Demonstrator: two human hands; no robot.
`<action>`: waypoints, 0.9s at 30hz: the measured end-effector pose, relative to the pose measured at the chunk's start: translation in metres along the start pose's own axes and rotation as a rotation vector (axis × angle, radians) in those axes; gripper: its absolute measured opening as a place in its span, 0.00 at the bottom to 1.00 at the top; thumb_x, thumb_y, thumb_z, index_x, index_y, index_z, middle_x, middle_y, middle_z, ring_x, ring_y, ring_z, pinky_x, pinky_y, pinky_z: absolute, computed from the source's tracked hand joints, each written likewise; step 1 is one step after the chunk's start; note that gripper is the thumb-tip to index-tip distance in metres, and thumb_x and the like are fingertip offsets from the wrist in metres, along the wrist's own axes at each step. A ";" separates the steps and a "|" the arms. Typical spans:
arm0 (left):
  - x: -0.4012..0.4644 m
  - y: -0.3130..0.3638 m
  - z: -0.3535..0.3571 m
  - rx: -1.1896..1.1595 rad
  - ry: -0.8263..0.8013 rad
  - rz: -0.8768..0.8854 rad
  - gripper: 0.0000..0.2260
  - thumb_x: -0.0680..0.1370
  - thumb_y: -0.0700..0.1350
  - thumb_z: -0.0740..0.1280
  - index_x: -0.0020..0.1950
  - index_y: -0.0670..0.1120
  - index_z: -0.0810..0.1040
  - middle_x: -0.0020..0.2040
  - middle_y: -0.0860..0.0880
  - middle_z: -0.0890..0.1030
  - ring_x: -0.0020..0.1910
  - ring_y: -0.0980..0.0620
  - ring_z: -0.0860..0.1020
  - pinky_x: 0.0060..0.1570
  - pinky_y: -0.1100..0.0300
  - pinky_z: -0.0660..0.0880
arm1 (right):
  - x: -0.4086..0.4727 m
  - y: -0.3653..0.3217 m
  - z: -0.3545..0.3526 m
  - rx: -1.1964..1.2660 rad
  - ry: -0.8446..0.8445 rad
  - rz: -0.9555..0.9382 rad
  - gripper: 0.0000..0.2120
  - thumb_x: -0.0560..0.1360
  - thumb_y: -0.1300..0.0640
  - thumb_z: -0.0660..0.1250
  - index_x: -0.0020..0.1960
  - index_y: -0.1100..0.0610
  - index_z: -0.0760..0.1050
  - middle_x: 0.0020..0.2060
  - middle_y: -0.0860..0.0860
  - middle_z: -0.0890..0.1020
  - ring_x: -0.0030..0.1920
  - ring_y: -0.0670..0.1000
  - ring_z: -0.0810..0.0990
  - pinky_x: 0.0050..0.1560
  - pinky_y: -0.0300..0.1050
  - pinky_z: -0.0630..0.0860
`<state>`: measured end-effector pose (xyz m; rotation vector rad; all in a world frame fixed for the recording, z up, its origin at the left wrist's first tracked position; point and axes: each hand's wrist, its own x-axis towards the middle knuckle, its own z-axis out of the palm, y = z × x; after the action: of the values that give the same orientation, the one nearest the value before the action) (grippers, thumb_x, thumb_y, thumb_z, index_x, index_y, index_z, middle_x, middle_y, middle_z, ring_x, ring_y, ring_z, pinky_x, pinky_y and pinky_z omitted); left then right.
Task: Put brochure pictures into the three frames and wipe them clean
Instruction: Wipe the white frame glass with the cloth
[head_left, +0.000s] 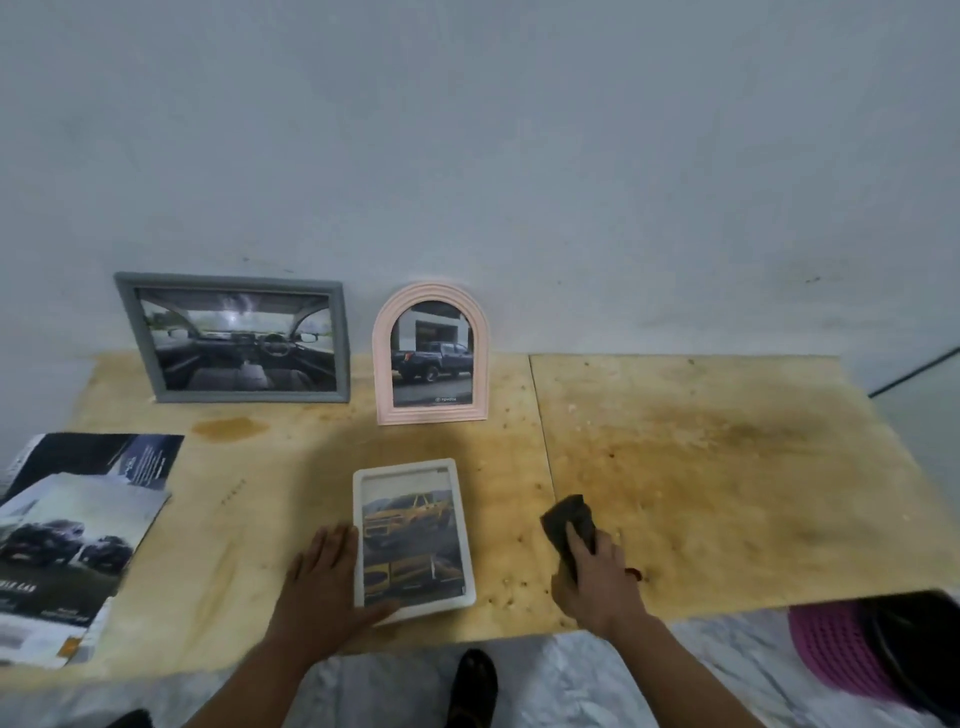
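We have the white frame (413, 535) lying flat, face up, near the front edge of the bench (701, 467), roughly at its middle. Its long axis runs from us toward the wall, tilted slightly so the far end leans left; the picture of yellow trucks inside reads upright from our side. Our left hand (324, 587) rests flat on the bench against the frame's left edge, fingers straight and spread a little, the thumb lying along the frame's near corner. Our right hand (597, 577) is off to the right of the frame, well apart from it, fingers curled round a dark cloth (569, 522) that sticks out toward the wall and touches the bench.

Farther back, the pink arched frame (430, 353) stands upright against the wall (519, 156) with a dark pickup picture in it. Left of it the grey frame (234, 338) stands lengthwise, also against the wall, showing a car interior. Both are well apart from the white frame, with bare stained wood between.

At the bench's left end lie the brochures (78, 530), overlapping one another. At the lower right, below the bench edge, sits a purple basket (836, 649).
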<state>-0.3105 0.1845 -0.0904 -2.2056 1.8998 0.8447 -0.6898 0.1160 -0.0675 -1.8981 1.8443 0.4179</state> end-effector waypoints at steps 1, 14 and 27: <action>0.000 0.004 -0.002 -0.015 0.000 -0.025 0.56 0.68 0.82 0.56 0.85 0.48 0.48 0.85 0.50 0.50 0.84 0.46 0.49 0.79 0.46 0.57 | -0.004 -0.002 0.004 -0.039 -0.062 0.031 0.41 0.79 0.36 0.59 0.83 0.44 0.39 0.75 0.57 0.58 0.71 0.62 0.63 0.63 0.58 0.75; 0.019 0.041 -0.023 -0.874 0.106 -0.380 0.24 0.70 0.64 0.77 0.52 0.44 0.87 0.36 0.47 0.87 0.35 0.50 0.86 0.43 0.46 0.85 | 0.001 -0.111 -0.043 1.069 -0.419 0.166 0.35 0.76 0.45 0.72 0.78 0.55 0.63 0.67 0.51 0.76 0.64 0.52 0.77 0.58 0.41 0.76; 0.019 0.127 -0.054 -1.259 0.152 -0.454 0.11 0.77 0.53 0.74 0.57 0.51 0.84 0.43 0.52 0.88 0.43 0.47 0.87 0.48 0.48 0.85 | 0.022 -0.082 -0.054 1.184 -0.317 -0.020 0.22 0.68 0.37 0.78 0.59 0.44 0.81 0.52 0.41 0.87 0.54 0.44 0.85 0.58 0.48 0.82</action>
<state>-0.4108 0.1176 -0.0203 -3.1407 0.7440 2.1725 -0.6122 0.0691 -0.0239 -0.9467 1.3336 -0.3328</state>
